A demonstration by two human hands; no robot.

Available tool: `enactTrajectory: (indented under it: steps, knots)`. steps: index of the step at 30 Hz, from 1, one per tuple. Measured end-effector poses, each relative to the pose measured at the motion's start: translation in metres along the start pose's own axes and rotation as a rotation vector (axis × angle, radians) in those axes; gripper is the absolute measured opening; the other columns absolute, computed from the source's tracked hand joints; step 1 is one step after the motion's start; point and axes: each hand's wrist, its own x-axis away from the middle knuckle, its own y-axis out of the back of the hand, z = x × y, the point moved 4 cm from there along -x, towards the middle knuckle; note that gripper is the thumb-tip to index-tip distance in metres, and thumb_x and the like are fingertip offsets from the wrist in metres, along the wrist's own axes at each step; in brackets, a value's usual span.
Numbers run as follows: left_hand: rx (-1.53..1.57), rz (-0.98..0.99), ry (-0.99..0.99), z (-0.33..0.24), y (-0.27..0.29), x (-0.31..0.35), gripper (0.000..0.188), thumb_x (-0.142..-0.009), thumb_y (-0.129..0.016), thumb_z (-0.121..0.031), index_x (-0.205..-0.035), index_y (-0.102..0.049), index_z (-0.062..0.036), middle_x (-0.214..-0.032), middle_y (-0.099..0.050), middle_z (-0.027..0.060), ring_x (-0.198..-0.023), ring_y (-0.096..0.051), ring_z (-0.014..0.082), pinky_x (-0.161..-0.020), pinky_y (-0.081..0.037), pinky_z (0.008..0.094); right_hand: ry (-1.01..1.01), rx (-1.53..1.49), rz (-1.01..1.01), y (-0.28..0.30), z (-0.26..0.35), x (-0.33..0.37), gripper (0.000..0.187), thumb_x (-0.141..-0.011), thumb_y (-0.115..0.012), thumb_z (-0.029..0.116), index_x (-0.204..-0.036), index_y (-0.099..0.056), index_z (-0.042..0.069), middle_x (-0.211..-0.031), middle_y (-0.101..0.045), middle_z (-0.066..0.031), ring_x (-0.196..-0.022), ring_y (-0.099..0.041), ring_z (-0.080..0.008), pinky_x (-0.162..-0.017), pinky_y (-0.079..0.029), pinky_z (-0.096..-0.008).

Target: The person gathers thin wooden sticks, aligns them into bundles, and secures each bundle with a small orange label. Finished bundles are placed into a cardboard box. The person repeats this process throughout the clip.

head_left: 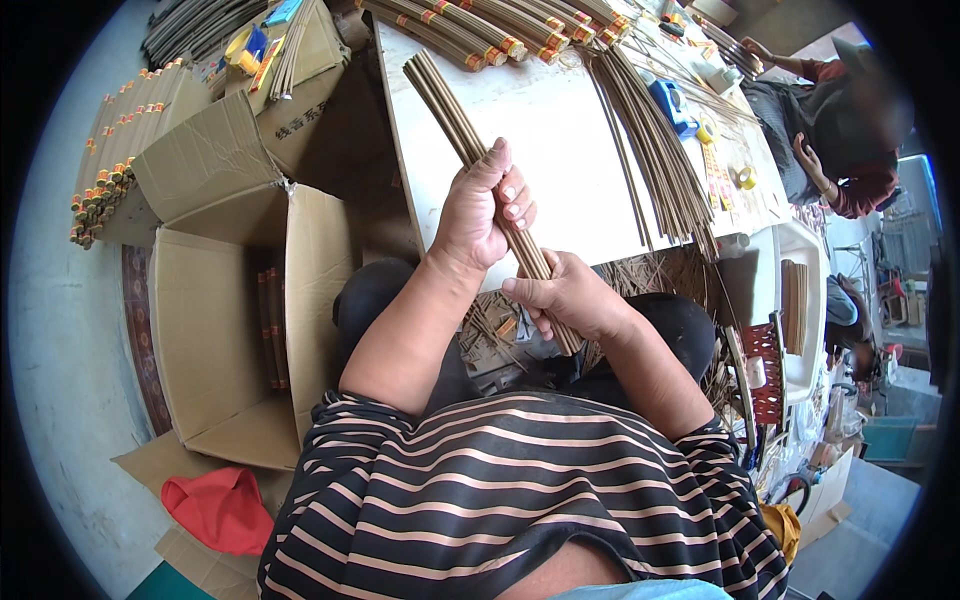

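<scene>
A bundle of long brown incense sticks point(440, 100) is held aslant over the near edge of the white table point(560, 130). My left hand point(480, 210) wraps round its middle, thumb on top. Lower down, my right hand point(565, 295) grips the bundle close to its near end, fingers curled beneath. No label band shows on the part of this bundle that I can see. To the right, a spread pile of loose incense sticks point(655, 150) lies on the table.
Banded stick bundles point(470, 40) line the table's far side. A blue tape dispenser point(672, 108) and a yellow tape roll point(747, 178) lie right. An open cardboard box point(200, 330) stands left, near more stacked bundles point(125, 150). Another person point(840, 120) sits at the far right.
</scene>
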Motion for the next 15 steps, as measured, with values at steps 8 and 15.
enactTrajectory:
  steps: [8, 15]
  knots:
    - [-0.027, -0.017, -0.031, 0.0018, 0.0009, -0.0008, 0.026, -0.084, -0.063, -0.031, -0.070, -0.050, -0.0141, -0.059, -0.051, 0.0013, -0.052, -0.049, 0.0138, -0.051, -0.042, 0.0266, 0.028, 0.212, -0.133, -0.0003, 0.0011, 0.0006, 0.024, -0.087, -0.060, 0.022, -0.083, -0.046, 0.003, -0.053, -0.048, 0.0011, -0.038, -0.045, -0.0065, -0.036, -0.036, -0.0205]
    - [-0.054, -0.036, -0.028, 0.0031, 0.0057, -0.0016, 0.026, -0.084, -0.064, -0.031, -0.070, -0.049, -0.0146, -0.061, -0.053, 0.0025, -0.057, -0.050, 0.0154, -0.059, -0.044, 0.0288, 0.013, 0.330, -0.186, 0.0005, 0.0026, 0.0004, 0.028, -0.085, -0.059, 0.024, -0.084, -0.048, -0.001, -0.061, -0.053, -0.0050, -0.049, -0.053, -0.0119, -0.044, -0.044, -0.0257]
